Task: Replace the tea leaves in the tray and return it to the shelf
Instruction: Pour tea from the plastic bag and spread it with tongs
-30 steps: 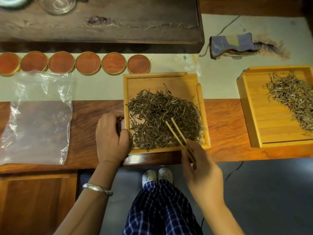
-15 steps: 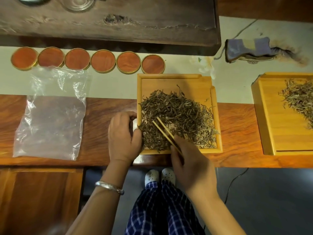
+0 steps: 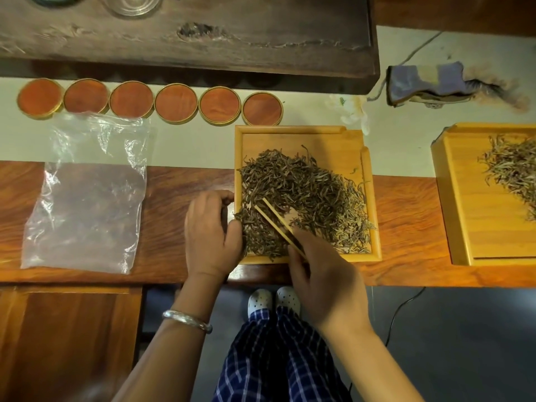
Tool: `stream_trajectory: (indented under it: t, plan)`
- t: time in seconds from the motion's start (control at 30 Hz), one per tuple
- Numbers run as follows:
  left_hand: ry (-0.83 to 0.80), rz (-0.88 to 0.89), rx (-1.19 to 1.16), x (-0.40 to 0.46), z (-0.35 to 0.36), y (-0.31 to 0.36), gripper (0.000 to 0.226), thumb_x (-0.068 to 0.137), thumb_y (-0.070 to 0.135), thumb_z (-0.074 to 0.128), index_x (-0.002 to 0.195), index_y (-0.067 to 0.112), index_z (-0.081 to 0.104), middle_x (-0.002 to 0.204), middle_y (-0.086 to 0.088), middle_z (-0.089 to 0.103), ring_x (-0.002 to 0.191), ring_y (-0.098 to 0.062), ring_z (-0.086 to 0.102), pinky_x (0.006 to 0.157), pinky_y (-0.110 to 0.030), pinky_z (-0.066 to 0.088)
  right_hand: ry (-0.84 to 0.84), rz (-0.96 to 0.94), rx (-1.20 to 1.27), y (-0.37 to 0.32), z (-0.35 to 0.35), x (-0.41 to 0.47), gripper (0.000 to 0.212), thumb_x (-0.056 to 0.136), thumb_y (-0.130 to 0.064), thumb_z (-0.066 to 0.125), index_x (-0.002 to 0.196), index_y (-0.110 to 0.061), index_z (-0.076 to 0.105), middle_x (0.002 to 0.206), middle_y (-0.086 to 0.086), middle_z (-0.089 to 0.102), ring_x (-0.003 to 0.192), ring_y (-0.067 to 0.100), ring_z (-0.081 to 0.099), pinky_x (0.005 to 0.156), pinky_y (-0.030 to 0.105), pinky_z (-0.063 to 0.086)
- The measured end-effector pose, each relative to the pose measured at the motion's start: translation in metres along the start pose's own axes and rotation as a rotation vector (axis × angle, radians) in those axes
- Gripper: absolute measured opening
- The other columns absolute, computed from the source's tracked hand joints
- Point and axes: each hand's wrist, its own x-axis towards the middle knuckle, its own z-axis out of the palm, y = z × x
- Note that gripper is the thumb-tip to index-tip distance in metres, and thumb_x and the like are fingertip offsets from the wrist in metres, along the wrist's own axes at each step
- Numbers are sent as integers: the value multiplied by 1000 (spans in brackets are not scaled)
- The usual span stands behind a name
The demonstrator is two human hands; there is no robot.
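At the near edge of a wooden table (image 3: 406,227), a person is looking down at their own two hands, which are working at a square bamboo tray (image 3: 301,137). Dark, wiry tea leaves (image 3: 304,192) are lying in a loose heap across the middle and near part of this tray, leaving the far strip of its floor bare.

Their left hand (image 3: 210,236) is gripping the tray's near left corner, the fingers curling over the left rim and the thumb lying against the leaves. Their right hand (image 3: 324,274) is pinching a pair of bamboo tongs (image 3: 275,220); the two slim prongs are reaching up and left into the heap, slightly apart at the tips.

A second bamboo tray (image 3: 461,204) is sitting well apart to the right, partly cut off by the picture's edge, and is holding a paler, thinner scatter of leaves (image 3: 513,172).

Six round wooden coasters (image 3: 175,103) are lying in one row beyond the first tray, running to the left. One clear plastic bag (image 3: 87,192) is lying flat to the left, looking empty. One folded grey-blue cloth (image 3: 426,82) is resting at the far right. A dark wooden slab (image 3: 203,39) is running along the far side, carrying a glass vessel (image 3: 135,4) that is only partly visible. A silver bangle (image 3: 187,320) is circling the left wrist.
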Motion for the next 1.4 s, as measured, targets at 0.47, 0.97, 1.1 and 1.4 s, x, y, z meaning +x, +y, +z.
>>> stream_trajectory:
  t: [0.47, 0.97, 1.1, 1.4]
  plan:
    - [16, -5, -7, 0, 1, 1, 27, 72, 22, 38, 93, 14, 52, 87, 4, 44, 79, -12, 36, 70, -29, 27, 10, 46, 36, 11, -8, -14, 30, 91, -25, 56, 116, -12, 63, 94, 7, 72, 69, 27, 70, 45, 37, 55]
    - [24, 2, 4, -1, 1, 1, 30, 72, 22, 38, 94, 10, 53, 89, 4, 42, 81, -9, 33, 71, -27, 25, 26, 45, -26, 9, -3, 2, 28, 88, -14, 65, 115, -7, 65, 94, 10, 72, 68, 30, 70, 46, 40, 56]
    - [20, 1, 7, -1, 1, 1, 29, 71, 21, 38, 93, 10, 53, 89, 3, 43, 80, -9, 34, 71, -26, 25, 11, 78, -9, 17, -10, -10, 27, 90, -16, 62, 116, -9, 65, 93, 7, 72, 67, 27, 69, 46, 38, 55]
    - [22, 13, 1, 0, 2, 0, 20, 72, 21, 38, 90, 17, 48, 86, 3, 42, 78, -11, 33, 68, -26, 23, -22, 172, -67, 42, -33, -28, 29, 87, -18, 64, 116, -15, 61, 91, 0, 70, 62, 24, 67, 38, 34, 48]
